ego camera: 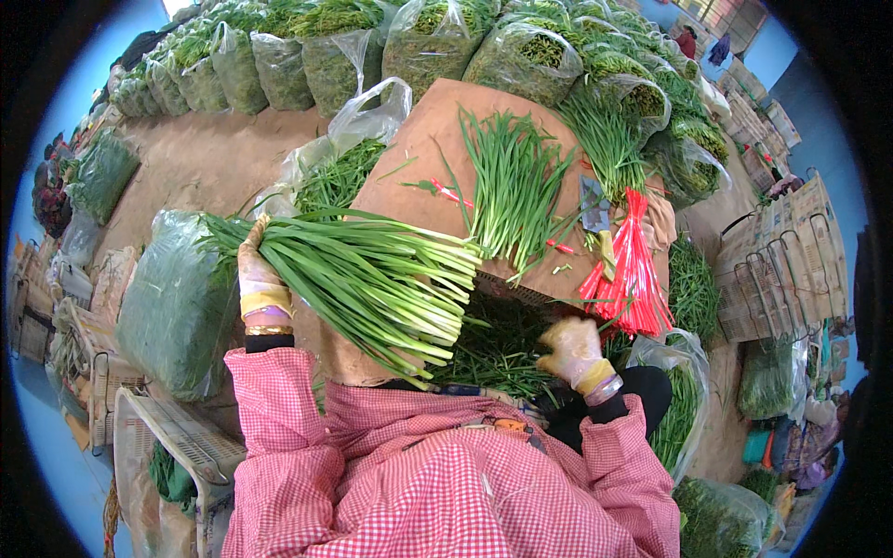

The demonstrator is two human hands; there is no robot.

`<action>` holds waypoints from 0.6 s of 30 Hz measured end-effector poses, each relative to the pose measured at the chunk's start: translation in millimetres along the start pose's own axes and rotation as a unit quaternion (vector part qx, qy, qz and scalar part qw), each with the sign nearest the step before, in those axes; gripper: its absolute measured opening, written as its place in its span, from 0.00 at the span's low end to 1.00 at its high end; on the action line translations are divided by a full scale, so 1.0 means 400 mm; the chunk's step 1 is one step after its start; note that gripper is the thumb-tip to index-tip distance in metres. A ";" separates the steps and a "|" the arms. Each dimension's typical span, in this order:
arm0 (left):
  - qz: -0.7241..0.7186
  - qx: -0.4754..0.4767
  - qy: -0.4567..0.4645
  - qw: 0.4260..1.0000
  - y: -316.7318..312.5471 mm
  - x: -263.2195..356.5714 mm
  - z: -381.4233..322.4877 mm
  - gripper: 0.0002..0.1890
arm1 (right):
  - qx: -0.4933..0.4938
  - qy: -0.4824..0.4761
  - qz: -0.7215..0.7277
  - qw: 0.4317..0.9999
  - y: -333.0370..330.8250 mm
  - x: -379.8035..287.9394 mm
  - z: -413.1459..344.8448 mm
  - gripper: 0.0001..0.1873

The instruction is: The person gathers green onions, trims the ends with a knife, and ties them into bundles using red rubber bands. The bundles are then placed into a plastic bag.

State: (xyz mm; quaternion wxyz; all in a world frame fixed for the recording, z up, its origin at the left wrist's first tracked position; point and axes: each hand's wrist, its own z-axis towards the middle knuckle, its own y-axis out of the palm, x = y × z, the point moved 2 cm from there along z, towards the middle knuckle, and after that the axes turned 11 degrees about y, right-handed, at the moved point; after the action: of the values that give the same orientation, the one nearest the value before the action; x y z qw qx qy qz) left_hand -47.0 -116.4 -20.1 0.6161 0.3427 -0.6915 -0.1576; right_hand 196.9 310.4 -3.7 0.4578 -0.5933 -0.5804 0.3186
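Note:
My left hand (255, 259), gloved and banded with yellow at the wrist, grips a large bunch of garlic chives (377, 279) near its leafy end. The pale cut stems point right, over the near edge of a brown work board (411, 167). My gloved right hand (573, 351) is curled and blurred below that edge, above loose green leaves (499, 356); whether it holds anything is unclear. A loose pile of chives (513, 185) lies on the board. Right of it are a knife with a broad blade (594, 204) and yellow handle (608, 255), and a bundle of red plastic ties (633, 268).
Another chive bunch (605, 143) lies at the board's far right. Clear bags packed with greens (342, 70) line the back. A full bag (178, 307) and a plastic crate (185, 432) stand at left; stacked baskets (788, 261) are at right. People are in the distance.

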 end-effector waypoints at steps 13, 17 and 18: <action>-0.010 -0.011 0.029 0.999 0.048 0.027 -0.037 0.12 | 0.398 -0.089 0.246 0.879 -0.268 -0.286 0.119 0.13; -0.022 0.009 0.031 0.999 0.031 0.021 -0.027 0.12 | 0.370 -0.078 0.258 0.889 -0.251 -0.260 0.147 0.20; -0.031 0.007 0.029 0.999 0.027 0.020 -0.025 0.12 | 0.356 -0.093 0.231 0.901 -0.247 -0.260 0.150 0.21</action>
State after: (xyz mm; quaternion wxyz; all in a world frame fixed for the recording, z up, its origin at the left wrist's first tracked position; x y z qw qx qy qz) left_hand -40.4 -111.9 -5.4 0.6283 0.3732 -0.6632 -0.1614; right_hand 90.2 209.7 47.7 0.4962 -0.4761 -0.3149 0.6542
